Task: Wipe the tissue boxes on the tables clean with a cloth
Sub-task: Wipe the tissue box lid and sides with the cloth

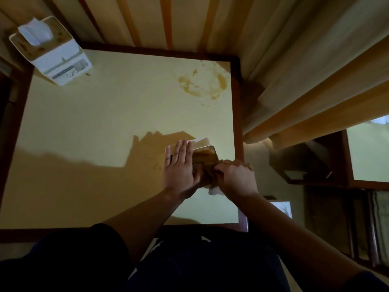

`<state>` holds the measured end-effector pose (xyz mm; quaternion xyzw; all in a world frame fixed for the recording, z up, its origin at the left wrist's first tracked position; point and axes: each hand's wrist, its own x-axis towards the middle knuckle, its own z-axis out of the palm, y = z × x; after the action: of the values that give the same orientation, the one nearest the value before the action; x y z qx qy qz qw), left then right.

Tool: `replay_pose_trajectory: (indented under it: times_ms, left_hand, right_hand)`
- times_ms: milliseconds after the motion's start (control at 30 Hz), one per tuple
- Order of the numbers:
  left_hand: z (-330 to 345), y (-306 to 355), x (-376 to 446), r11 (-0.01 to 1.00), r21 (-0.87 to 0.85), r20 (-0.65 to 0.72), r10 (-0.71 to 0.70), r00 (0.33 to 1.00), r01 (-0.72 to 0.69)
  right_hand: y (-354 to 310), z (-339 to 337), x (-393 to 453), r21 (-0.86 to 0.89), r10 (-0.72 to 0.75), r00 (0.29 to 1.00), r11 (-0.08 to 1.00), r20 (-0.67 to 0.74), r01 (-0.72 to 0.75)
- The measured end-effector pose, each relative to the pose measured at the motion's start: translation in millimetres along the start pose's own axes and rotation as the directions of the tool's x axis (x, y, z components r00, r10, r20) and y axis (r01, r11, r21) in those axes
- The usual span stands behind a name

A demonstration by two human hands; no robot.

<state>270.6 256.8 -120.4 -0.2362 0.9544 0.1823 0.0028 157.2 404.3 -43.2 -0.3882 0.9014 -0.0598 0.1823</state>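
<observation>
Near edge of the worktop (84, 127): the left hand (179, 165), grip open with fingers straight, lies flat on a stained tissue box (205, 154). The right hand (235, 178), grip closed, bunches a cloth (214, 189) against the box's near side. Farther off, a brown spill (204, 83); at the far left corner, a second tissue box (52, 53).

Left hand (179, 165) flat, fingers straight, right hand (235, 178) curled
</observation>
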Motion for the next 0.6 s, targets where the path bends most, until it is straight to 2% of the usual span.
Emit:
replay_pose_trajectory:
  times_ms: [100, 200, 400, 600]
  left_hand:
    - [-2.2, 1.1, 0.0, 0.998, -0.057, -0.031, -0.014, 0.999, 0.013]
    - [-0.6, 0.2, -0.8, 0.999, -0.042, -0.045, -0.011, 0.999, 0.009]
    - [-3.3, 0.9, 1.8, 0.998, -0.043, 0.026, -0.037, 0.999, 0.038]
    - [0.7, 2.7, -0.5, 0.996, -0.073, -0.057, -0.049, 0.997, 0.045]
  right_hand:
    - [-9.1, -4.3, 21.4, -0.029, 0.011, 1.0, 1.0, -0.012, -0.011]
    - [-15.3, -6.1, 39.5, -0.059, 0.036, 0.997, 0.997, -0.064, -0.04]
    - [-26.7, -8.0, 59.1, -0.112, 0.072, 0.995, 0.991, -0.073, -0.079]
    - [-17.6, 10.1, 30.9, -0.134, -0.017, 0.99, 0.991, -0.139, -0.002]
